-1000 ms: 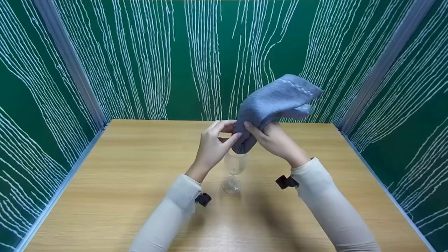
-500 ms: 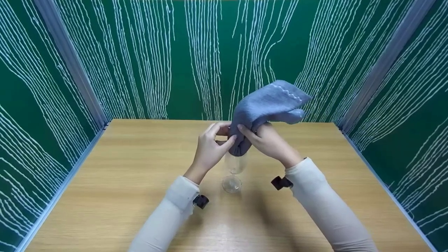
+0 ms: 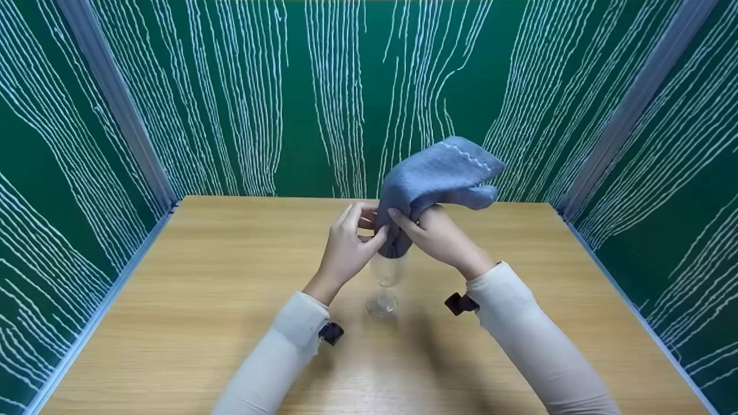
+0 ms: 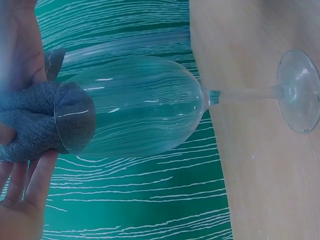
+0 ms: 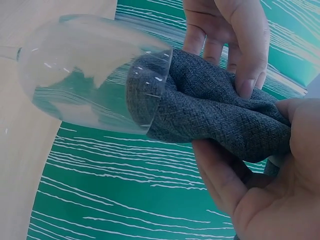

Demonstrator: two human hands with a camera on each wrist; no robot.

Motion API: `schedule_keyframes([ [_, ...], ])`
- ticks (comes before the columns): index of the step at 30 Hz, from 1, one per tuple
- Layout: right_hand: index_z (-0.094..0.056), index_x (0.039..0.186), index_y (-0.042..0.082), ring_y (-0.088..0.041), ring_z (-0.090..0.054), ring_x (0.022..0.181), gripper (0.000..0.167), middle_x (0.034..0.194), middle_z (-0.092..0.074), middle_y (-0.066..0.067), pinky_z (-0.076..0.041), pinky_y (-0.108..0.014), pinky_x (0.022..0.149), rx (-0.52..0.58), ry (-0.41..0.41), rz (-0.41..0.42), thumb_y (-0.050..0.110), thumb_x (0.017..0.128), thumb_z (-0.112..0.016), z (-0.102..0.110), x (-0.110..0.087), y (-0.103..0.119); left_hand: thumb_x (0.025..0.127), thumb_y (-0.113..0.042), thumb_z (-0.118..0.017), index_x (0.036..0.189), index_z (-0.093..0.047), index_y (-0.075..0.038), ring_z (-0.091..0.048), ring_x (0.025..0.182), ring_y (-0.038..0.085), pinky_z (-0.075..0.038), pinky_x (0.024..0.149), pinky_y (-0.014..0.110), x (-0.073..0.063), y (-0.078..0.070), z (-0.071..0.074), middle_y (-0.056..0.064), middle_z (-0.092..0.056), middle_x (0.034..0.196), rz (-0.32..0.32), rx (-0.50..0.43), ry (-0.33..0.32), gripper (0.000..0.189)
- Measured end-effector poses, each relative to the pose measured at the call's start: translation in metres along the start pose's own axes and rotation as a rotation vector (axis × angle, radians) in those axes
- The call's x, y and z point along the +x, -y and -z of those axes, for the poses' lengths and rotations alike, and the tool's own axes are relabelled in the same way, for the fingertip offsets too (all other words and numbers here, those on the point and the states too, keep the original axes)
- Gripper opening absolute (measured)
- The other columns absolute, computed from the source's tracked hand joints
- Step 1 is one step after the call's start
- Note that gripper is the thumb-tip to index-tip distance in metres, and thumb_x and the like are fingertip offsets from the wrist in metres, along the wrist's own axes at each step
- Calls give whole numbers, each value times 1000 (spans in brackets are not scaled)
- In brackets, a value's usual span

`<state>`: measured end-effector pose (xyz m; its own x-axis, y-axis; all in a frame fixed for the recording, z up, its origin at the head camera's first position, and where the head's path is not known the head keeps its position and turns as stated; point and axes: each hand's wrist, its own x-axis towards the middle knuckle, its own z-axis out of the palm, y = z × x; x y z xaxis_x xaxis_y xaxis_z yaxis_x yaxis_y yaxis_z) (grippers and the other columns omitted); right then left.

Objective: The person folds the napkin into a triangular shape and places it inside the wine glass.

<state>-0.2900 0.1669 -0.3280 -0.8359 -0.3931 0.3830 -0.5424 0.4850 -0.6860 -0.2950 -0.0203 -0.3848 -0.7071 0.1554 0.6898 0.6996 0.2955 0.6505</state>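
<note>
A clear stemmed wine glass [image 4: 145, 107] stands upright on the table, its round foot [image 3: 381, 303] resting on the wood. The rolled end of a grey-blue cloth [image 3: 438, 173] sits just inside the glass's mouth, as both wrist views show. Its other end flops over to the right, with a line of white stitching. My right hand [image 3: 447, 239] grips the cloth above the rim, thumb on the near side. From the left, my left hand [image 3: 351, 242] pinches the lower part of the cloth between thumb and fingers, close to the rim.
Below everything lies a light wooden table [image 3: 230, 276]. Green walls [image 3: 323, 104] with wavy white lines enclose its back and both sides, with grey posts [image 3: 124, 98] at the corners. Small black cameras [image 3: 331, 333] hang at the sleeve cuffs.
Cloth and right hand have shifted left and slightly down, bringing the cloth's lower end to the glass's mouth. The left hand has moved only a little. The glass has stayed in place.
</note>
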Motion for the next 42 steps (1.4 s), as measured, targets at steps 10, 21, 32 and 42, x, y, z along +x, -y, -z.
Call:
schedule_keyframes([
  [10,-40,146,-2,-22,-44,134,57,144,-47,-15,-33,-42,113,11,-3,31,31,103,-56,-5,-1,-4,91,-7,-69,104,-60,-4,-67,83,12,-57,67,20,-2,1,-1,5,-61,99,13,23,10,16],
  [21,-40,147,0,-20,-50,130,58,143,-50,-12,-32,-42,114,70,44,-29,36,104,-55,-19,-6,-19,90,-11,-73,99,-68,-9,-66,84,8,-55,83,26,-10,12,0,-1,-70,91,44,86,23,11],
  [32,-52,142,5,-17,-46,134,49,140,-56,-5,-28,-43,116,38,70,1,36,105,-51,-23,-12,-23,89,-17,-72,99,-68,-10,-64,87,17,-54,78,36,-11,11,2,-1,-68,89,54,204,71,13],
  [42,-59,115,3,-22,-57,98,24,112,-58,-10,-47,-41,87,-71,79,-58,20,98,-55,-6,-23,-21,93,-39,-70,135,-58,-10,-63,99,15,-55,82,34,0,-3,2,3,-64,114,46,140,114,52],
])
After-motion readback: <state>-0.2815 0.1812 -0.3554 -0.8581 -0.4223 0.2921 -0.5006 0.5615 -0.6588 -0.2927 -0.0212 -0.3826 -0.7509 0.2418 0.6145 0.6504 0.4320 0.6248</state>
